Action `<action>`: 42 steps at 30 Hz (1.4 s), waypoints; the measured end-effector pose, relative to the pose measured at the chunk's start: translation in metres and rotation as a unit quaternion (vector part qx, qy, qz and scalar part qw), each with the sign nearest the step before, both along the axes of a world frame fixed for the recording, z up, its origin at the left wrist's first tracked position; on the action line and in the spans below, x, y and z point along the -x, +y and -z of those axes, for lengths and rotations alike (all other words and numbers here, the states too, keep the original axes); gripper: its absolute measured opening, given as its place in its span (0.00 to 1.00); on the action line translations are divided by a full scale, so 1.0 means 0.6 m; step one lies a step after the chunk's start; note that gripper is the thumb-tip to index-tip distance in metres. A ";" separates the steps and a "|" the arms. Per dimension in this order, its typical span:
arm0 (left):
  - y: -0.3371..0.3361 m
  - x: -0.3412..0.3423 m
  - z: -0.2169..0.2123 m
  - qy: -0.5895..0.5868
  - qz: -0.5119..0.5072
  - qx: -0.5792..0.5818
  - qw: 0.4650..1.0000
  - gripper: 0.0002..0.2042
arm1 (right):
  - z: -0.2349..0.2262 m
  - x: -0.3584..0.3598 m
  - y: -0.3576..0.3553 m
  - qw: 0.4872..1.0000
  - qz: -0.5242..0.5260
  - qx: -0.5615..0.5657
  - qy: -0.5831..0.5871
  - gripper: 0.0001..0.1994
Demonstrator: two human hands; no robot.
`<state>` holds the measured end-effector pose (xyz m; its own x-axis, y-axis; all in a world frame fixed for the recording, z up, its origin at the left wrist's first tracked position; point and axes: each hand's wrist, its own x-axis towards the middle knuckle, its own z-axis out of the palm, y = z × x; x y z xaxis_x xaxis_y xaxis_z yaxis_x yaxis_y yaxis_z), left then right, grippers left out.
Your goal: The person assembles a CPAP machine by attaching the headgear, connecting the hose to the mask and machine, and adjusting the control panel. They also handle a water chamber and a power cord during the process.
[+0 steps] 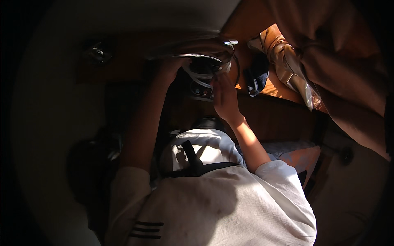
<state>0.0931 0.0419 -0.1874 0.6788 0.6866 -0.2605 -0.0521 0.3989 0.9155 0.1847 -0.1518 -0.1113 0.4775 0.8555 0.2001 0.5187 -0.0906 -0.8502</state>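
Note:
A rounded, glossy appliance (202,91) with pale rings and a small panel of buttons stands in front of me, mostly in shadow. Above it is a shiny dark curved piece with a bright rim (197,54), which may be its raised lid. My left hand (174,67) reaches to the near left of that rim; shadow and the rim hide its fingers. At the appliance's right side is my right hand (223,96), fingers curled together beside the pale rings. A thin dark thing shows near its fingertips, too dim to name.
A dark blue cloth item (257,76) and a crumpled tan cloth (287,67) lie on the sunlit brown wooden surface (277,91) to the right. A large brown drape (344,82) hangs at far right. A small clear shiny object (98,52) sits at far left.

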 end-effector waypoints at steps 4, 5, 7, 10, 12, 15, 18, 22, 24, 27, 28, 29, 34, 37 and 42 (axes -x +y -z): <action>0.008 -0.007 -0.003 0.054 -0.006 -0.008 0.998 0.27 | 0.034 0.029 -0.001 0.976 0.017 -0.129 0.177 0.03; -0.007 -0.008 -0.019 0.039 -0.033 0.009 0.999 0.28 | 0.040 0.037 0.004 0.990 0.013 -0.106 0.091 0.01; -0.020 -0.007 -0.031 0.010 -0.062 -0.016 0.998 0.24 | 0.015 0.041 0.021 0.995 -0.038 -0.024 -0.090 0.06; -0.029 -0.029 -0.004 0.021 -0.143 -0.381 0.913 0.14 | 0.013 0.024 0.031 0.980 -0.079 0.022 -0.180 0.09; -0.034 -0.043 0.009 0.092 -0.186 -0.520 0.828 0.16 | 0.010 0.010 0.029 0.971 -0.097 0.047 -0.213 0.10; -0.035 -0.056 -0.040 0.025 -0.221 -0.472 0.853 0.13 | 0.017 0.002 0.003 0.962 -0.127 0.090 -0.223 0.09; 0.002 -0.080 0.030 -0.067 -0.169 -0.238 0.954 0.16 | 0.017 0.005 -0.006 0.962 -0.131 0.061 -0.231 0.11; 0.028 -0.063 0.017 0.073 -0.043 -0.131 0.988 0.18 | 0.008 0.020 0.004 0.998 -0.009 -0.051 -0.047 0.06; 0.030 -0.053 0.012 0.077 -0.001 -0.054 0.996 0.17 | 0.021 0.026 0.009 0.991 0.056 -0.076 0.099 0.08; 0.015 -0.034 0.012 0.018 0.005 0.036 0.999 0.19 | 0.012 0.048 0.029 0.976 0.130 -0.087 0.154 0.10; 0.014 -0.032 0.024 0.011 0.003 -0.019 1.000 0.21 | 0.007 0.049 0.031 0.982 0.115 -0.069 0.130 0.11; 0.020 -0.018 0.038 0.079 0.061 -0.036 0.994 0.22 | 0.003 0.049 0.030 0.988 0.100 -0.051 0.106 0.11; 0.011 0.015 0.021 0.008 0.083 0.101 0.991 0.21 | 0.001 0.046 0.039 0.996 -0.043 0.019 0.070 0.15; 0.000 0.009 0.018 -0.021 0.000 0.167 0.986 0.19 | 0.007 0.074 0.047 0.988 -0.032 0.016 0.148 0.16; -0.010 0.002 -0.004 -0.031 -0.023 0.076 0.996 0.18 | 0.009 0.093 0.064 0.948 0.033 0.004 0.318 0.10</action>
